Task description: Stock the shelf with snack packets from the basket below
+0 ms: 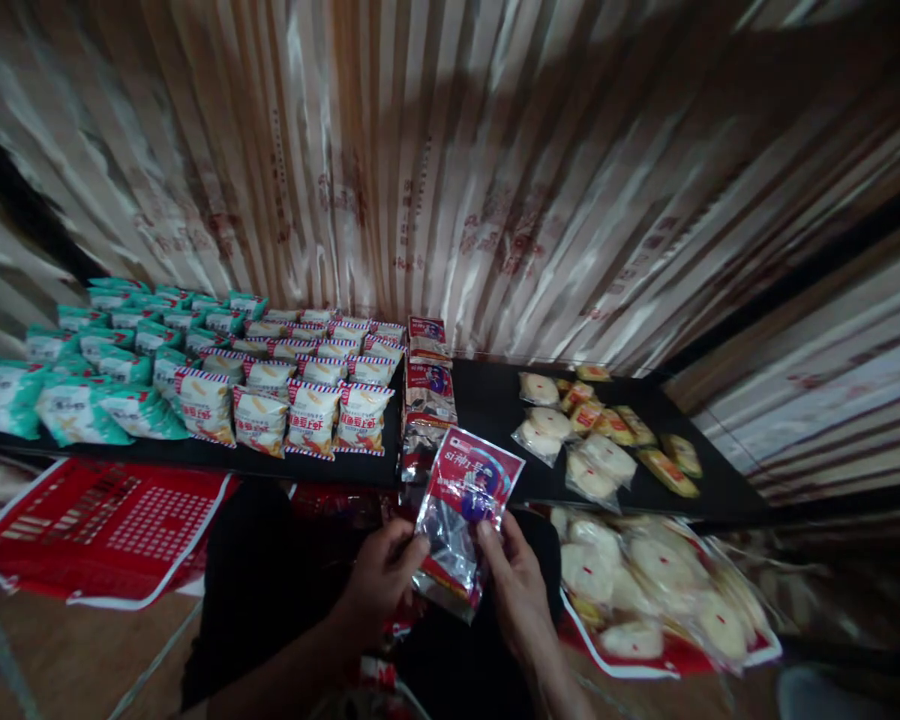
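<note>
Between my two hands is a red snack packet (461, 510) with white lettering, a dark blue figure and a clear or silvery lower part. My left hand (382, 570) grips its left edge with the thumb on top. At its right edge, my right hand (514, 570) pinches it the same way, the thumb lying on the front. The packet is tilted towards me above my lap. Just behind it, a row of similar red packets (430, 388) runs back along the black shelf (487, 410).
On the shelf's left stand rows of teal bags (124, 365) and white striped bags (313, 400). To the right lie clear-wrapped round pale pieces (544, 432) and yellow packs (611, 428). Below are a red bag (105, 520) and more pale packs (664, 565). A striped curtain (390, 150) hangs behind.
</note>
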Available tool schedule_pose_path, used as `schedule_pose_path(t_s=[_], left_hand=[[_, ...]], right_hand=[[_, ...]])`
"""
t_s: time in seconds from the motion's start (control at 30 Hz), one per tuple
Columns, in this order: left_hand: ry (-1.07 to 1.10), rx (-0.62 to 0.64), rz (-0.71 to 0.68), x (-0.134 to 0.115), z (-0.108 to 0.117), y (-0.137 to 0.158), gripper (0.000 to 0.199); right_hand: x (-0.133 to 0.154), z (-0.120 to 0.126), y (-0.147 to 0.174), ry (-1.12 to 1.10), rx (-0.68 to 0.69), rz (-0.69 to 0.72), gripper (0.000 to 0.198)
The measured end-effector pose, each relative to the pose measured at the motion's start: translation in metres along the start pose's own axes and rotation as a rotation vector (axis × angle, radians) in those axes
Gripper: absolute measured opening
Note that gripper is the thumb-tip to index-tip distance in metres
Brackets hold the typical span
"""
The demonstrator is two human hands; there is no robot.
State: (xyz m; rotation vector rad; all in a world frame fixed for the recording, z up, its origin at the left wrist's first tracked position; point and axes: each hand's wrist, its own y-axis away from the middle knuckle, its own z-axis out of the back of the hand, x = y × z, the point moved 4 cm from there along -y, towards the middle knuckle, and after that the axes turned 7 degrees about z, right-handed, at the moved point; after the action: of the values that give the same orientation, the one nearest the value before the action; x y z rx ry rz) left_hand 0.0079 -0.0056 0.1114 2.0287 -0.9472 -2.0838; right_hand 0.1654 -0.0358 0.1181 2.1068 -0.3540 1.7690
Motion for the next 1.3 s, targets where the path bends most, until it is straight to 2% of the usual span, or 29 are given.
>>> schedule_pose_path(t_s=[0.13,0.23,0.33,0.47,0.67,0.83,0.93,1.1,1.3], left_hand=[[-0.039,0.059,-0.019,-0.009,-0.014,-0.007,0.034],[0.009,0.127,-0.052,-0.011,-0.026,-0.01,0.03],[0.092,0.135,-0.082,-0.017,-0.033,-0.012,0.028],[0.134,0.086,-0.096,-0.032,-0.034,-0.022,0.025],[0.143,-0.12,-0.064,-0.056,-0.014,-0.053,0.026],[0.116,-0.172,-0.101,-0.076,0.001,-0.07,0.014],[0.102,-0.207,-0.115,-0.081,0.006,-0.077,0.015],[0.083,-0.274,-0.104,-0.075,0.011,-0.083,0.015],[0.047,-0.286,-0.088,-0.062,0.014,-0.085,0.013]], right_hand=[[-0.001,0.009,0.004,0.05,0.016,0.0,0.052],[-0.002,0.016,0.001,0.11,-0.071,0.044,0.052],[-0.002,0.02,-0.01,0.127,-0.129,0.078,0.052],[0.006,0.019,-0.036,0.181,-0.122,0.152,0.063],[0.021,-0.003,-0.083,0.209,-0.101,0.226,0.087],[0.025,-0.028,-0.116,0.437,-0.009,0.34,0.06],[0.026,-0.038,-0.129,0.571,0.018,0.41,0.053],[0.022,-0.046,-0.137,0.808,0.048,0.529,0.047],[0.005,-0.048,-0.128,0.907,0.047,0.643,0.044]])
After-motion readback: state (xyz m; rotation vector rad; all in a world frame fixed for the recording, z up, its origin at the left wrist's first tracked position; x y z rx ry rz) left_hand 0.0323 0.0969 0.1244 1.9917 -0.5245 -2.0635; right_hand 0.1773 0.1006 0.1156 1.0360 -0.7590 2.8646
